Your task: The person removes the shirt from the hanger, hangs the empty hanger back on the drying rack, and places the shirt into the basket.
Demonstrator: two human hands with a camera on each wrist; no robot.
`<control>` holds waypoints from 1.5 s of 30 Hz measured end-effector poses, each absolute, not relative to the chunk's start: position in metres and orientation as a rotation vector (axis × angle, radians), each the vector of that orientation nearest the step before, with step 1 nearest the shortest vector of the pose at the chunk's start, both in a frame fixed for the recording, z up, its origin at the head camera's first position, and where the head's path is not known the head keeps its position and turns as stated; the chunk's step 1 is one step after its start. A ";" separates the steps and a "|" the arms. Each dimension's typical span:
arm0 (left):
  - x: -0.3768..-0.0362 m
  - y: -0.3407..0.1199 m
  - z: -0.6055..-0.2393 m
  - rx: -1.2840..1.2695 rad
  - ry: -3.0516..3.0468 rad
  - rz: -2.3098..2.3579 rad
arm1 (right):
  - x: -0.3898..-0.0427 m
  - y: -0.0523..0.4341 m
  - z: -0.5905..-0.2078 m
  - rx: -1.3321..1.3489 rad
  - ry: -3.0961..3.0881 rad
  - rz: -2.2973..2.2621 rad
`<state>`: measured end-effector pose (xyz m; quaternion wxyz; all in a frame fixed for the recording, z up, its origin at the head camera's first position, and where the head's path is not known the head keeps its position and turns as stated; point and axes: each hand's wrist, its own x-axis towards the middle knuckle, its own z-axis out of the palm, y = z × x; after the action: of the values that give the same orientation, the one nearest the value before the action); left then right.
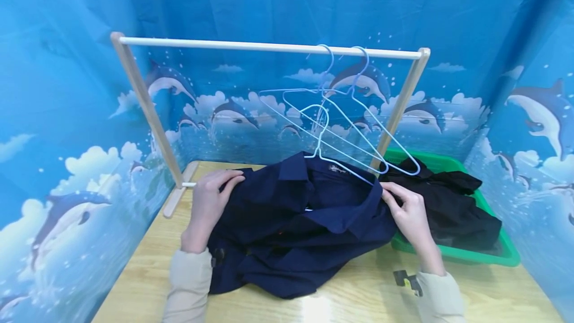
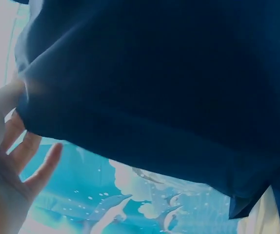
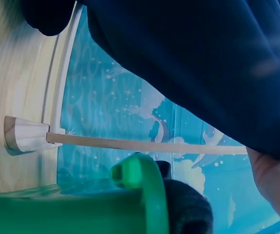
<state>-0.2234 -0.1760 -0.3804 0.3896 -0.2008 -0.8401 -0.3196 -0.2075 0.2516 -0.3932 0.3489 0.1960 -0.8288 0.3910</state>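
Both hands' fingers point(image 1: 228, 179) pinching navy shirt point(image 1: 296, 228)

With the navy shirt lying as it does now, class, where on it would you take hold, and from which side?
Grip the navy shirt at its two shoulder ends, from above and from either side. A white hanger sits inside the collar, so the shoulders are the stiffened parts. The left hand and right hand already pinch the cloth there, which probably keeps it spread and level when lifted.
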 end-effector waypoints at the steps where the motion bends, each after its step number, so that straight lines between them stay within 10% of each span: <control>1: -0.223 -0.175 -0.380 -0.521 -2.127 -0.773 | -0.207 0.251 -0.393 0.505 -2.154 1.019; 45: -0.222 -0.131 -0.385 -0.656 -1.963 -0.971 | -0.200 0.198 -0.398 0.765 -2.098 0.965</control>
<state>-0.2222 -0.1308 -0.3853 0.4149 -0.2612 -0.7813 -0.3863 -0.1998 0.1978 -0.3976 0.3473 0.2950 -0.8087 0.3720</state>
